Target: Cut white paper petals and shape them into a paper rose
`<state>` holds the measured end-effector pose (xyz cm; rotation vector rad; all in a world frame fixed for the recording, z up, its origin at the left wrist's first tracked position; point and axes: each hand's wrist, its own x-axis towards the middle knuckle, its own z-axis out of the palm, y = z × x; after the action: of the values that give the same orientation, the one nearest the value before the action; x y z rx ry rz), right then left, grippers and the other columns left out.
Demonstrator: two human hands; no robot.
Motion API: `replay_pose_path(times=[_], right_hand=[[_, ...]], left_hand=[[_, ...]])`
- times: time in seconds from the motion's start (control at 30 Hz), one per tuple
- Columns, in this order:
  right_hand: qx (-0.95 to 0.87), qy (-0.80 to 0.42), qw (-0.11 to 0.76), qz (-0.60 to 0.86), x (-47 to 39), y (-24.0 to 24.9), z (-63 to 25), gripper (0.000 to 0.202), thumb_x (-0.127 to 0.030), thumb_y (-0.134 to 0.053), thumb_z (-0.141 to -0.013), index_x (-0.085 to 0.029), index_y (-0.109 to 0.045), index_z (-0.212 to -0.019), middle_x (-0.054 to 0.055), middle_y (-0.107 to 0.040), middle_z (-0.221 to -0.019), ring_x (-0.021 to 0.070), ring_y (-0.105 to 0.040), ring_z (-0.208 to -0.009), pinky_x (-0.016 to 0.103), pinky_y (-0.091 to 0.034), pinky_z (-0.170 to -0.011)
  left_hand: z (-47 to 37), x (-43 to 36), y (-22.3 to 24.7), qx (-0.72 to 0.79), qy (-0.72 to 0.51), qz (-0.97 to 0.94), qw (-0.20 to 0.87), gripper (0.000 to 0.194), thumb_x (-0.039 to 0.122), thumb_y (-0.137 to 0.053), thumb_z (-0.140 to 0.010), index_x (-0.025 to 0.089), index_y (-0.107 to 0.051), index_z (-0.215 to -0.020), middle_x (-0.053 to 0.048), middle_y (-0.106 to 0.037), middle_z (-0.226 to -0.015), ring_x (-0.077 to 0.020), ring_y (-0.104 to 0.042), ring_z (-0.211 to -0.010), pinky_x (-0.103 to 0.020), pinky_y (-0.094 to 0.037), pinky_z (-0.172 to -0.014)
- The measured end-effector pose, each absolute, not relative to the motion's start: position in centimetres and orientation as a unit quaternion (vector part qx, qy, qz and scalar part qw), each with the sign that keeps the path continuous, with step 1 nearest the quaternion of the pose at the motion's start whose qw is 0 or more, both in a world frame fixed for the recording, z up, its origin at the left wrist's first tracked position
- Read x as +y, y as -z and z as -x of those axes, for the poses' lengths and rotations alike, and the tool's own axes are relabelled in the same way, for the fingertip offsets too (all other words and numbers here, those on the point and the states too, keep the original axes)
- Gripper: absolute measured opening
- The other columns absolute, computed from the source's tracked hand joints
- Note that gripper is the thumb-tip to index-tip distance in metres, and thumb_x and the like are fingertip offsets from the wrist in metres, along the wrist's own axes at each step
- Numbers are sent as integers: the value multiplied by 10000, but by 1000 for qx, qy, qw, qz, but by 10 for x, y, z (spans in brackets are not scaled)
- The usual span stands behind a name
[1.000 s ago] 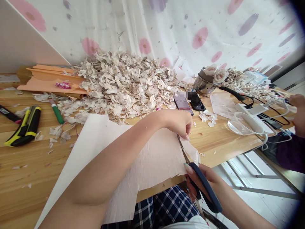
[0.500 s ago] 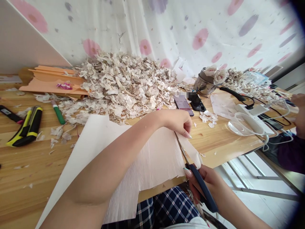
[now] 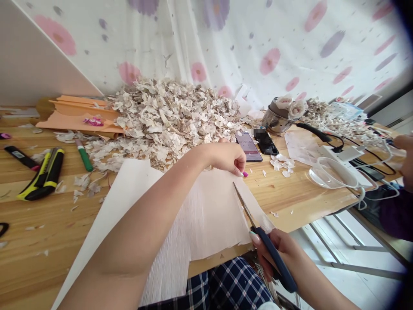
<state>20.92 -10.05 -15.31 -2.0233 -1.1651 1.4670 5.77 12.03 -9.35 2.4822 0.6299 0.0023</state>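
Note:
A large sheet of white crepe paper (image 3: 213, 215) lies across the table's front edge, its near part hanging over my lap. My right hand (image 3: 271, 252) grips dark-blue-handled scissors (image 3: 250, 213), whose blades lie along a slit near the paper's right edge. To the right of the blades runs a narrow paper strip (image 3: 253, 198), and it reaches down to my right fingers. My left forearm crosses over the sheet. At the paper's far right corner my left hand (image 3: 230, 158) is closed, fingertips pinching the edge. A tiny magenta spot (image 3: 245, 174) shows beside those fingertips.
A heap of dried whitish petals (image 3: 180, 120) lies behind the paper. Leftward are a yellow-black utility knife (image 3: 43, 174), a green marker (image 3: 84, 156) and orange paper (image 3: 80, 114). Two phones (image 3: 249, 146), a metal pot (image 3: 278, 115) and a power strip (image 3: 345, 161) stand rightward. Another person's hand (image 3: 405, 150) shows far right.
My left hand has shifted left along the paper's far edge, uncovering the scissor tips and a magenta spot. The cut strip now lies flatter. My right hand has hardly moved.

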Motion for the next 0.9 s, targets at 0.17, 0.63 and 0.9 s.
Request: replay_pose_path(times=[0.17, 0.63, 0.9], right_hand=[[-467, -500, 176, 708, -100, 152, -213, 500, -670, -598, -726, -230, -440, -547, 9, -529, -439, 145, -472, -444, 272, -356, -441], [-530, -566, 131, 618, -116, 127, -226, 628, -801, -386, -792, -211, -570, -900, 71, -590, -822, 223, -554, -762, 341, -508, -697], [-529, -523, 127, 656, -108, 130, -226, 674, -829, -337, -785, -198, -569, -725, 72, -596, -773, 226, -535, -749, 374, -487, -737]], left_hand=[[-61, 118, 93, 210, -19, -929, 302, 118, 270, -643, -783, 157, -656, -749, 9, -675, -765, -123, -567, -732, -349, -281, -915], [-64, 113, 89, 197, -34, -934, 295, 81, 228, -657, -798, 165, -675, -749, 0, -716, -807, -139, -601, -792, -424, -136, -1018], [-65, 109, 83, 211, -48, -938, 272, 95, 251, -665, -805, 166, -695, -776, -3, -714, -779, -150, -595, -813, -394, -198, -995]])
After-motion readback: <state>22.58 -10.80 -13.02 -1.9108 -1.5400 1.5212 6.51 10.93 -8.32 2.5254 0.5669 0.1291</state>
